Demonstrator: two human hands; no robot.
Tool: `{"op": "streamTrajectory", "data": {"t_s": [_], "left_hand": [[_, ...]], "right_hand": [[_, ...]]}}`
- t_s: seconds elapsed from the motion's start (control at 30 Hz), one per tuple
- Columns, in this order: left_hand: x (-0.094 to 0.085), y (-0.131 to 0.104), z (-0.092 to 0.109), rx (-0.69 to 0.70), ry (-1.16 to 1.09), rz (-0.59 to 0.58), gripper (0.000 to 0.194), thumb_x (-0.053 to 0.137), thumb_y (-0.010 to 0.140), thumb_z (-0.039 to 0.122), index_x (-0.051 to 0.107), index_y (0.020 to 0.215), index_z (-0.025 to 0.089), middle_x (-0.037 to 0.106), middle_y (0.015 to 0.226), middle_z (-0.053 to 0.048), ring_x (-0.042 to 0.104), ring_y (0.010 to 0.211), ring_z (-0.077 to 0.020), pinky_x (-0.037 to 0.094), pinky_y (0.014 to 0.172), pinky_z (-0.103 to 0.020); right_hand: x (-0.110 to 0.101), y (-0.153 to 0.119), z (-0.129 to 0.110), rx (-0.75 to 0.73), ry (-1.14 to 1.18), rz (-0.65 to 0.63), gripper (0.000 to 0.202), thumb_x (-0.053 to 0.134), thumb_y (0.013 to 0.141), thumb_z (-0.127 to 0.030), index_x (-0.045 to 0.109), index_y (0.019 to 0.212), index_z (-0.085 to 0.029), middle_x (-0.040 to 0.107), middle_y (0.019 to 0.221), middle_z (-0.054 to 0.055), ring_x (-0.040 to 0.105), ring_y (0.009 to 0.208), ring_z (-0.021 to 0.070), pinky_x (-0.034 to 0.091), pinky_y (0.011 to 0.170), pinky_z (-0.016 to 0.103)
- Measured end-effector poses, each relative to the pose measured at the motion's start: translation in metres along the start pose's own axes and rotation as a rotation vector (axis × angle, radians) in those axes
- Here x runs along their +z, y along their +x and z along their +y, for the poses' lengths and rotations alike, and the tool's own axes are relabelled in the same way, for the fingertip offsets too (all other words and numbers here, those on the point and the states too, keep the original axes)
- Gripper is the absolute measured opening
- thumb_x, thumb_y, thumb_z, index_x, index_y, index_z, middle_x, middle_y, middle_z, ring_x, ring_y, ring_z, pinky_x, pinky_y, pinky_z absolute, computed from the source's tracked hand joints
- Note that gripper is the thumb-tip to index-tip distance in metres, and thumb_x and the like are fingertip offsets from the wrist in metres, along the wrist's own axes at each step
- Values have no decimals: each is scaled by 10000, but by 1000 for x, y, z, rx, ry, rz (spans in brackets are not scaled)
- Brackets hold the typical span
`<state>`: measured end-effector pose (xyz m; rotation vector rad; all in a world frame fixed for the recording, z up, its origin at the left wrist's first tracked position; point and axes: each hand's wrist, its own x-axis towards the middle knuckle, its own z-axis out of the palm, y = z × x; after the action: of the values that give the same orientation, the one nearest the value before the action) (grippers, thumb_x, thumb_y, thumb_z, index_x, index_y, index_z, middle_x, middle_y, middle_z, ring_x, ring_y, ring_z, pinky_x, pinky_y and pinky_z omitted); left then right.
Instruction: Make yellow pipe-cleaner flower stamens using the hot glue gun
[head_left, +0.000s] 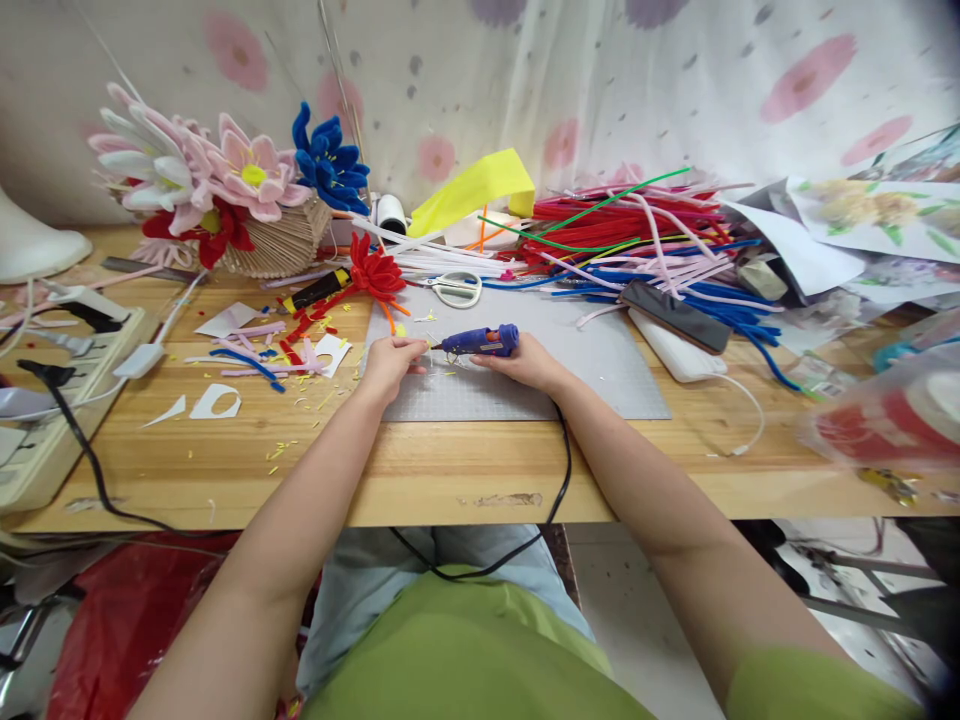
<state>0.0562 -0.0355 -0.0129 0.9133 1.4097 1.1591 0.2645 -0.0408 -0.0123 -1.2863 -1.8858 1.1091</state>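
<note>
My right hand (527, 362) is closed around a blue hot glue gun (480, 341) whose nozzle points left. The gun's black cord hangs over the table's front edge. Just left of the nozzle, my left hand (391, 366) is closed in a pinch; what lies between its fingertips is too small to make out. A small yellow piece (400, 330) shows just above those fingers. Both hands are over a grey cutting mat (525, 395). Beyond the left hand lies a red pipe-cleaner flower (375, 268) with orange strands, and scissors (457, 290) with pale handles rest near the mat's back edge.
Finished fuzzy flowers (251, 170) stand at back left. Bundled pipe cleaners (630, 235) spread behind the mat. A phone (675, 316) rests on a white object at right, near a plastic-wrapped cup (892, 420). A power strip (75, 400) and scraps (217, 401) are at left.
</note>
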Motion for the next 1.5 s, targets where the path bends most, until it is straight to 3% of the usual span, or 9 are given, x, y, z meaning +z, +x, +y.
{"op": "streamTrajectory", "data": {"t_s": [0.23, 0.9, 1.13, 1.33, 1.5], "left_hand": [[-1, 1, 0, -7, -16, -4, 126, 703, 519, 173, 637, 592, 95, 578, 599, -25, 467, 504, -70, 416, 407, -194], [-1, 1, 0, 2, 1, -16, 129, 702, 514, 170, 635, 593, 93, 517, 534, 0, 457, 506, -78, 416, 406, -195], [-1, 0, 1, -6, 5, -15, 118, 697, 517, 173, 636, 587, 102, 534, 551, -8, 461, 513, -72, 414, 411, -182], [0, -1, 2, -11, -21, -1, 125, 705, 515, 159, 627, 588, 94, 546, 579, -12, 462, 521, -72, 424, 408, -189], [-1, 0, 1, -13, -32, -13, 151, 710, 523, 167, 645, 634, 87, 554, 597, -11, 460, 515, -66, 433, 413, -195]], "right_hand": [[-2, -1, -1, 2, -10, -12, 449, 649, 658, -526, 658, 857, -124, 613, 725, 19, 492, 639, 113, 392, 630, 243], [0, 0, -3, -38, 33, 35, 465, 644, 681, -505, 669, 959, -134, 657, 786, 38, 555, 699, 137, 408, 656, 254], [-1, 0, -1, -10, -1, 8, 451, 649, 663, -516, 667, 888, -125, 641, 759, 26, 529, 666, 124, 402, 639, 249], [-12, -5, -6, 30, 4, -51, 440, 666, 645, -506, 663, 890, -140, 614, 705, 12, 511, 642, 118, 400, 632, 253], [-26, -10, -5, 82, 21, 67, 433, 660, 641, -561, 616, 770, -150, 534, 581, -8, 436, 528, 92, 361, 532, 248]]}}
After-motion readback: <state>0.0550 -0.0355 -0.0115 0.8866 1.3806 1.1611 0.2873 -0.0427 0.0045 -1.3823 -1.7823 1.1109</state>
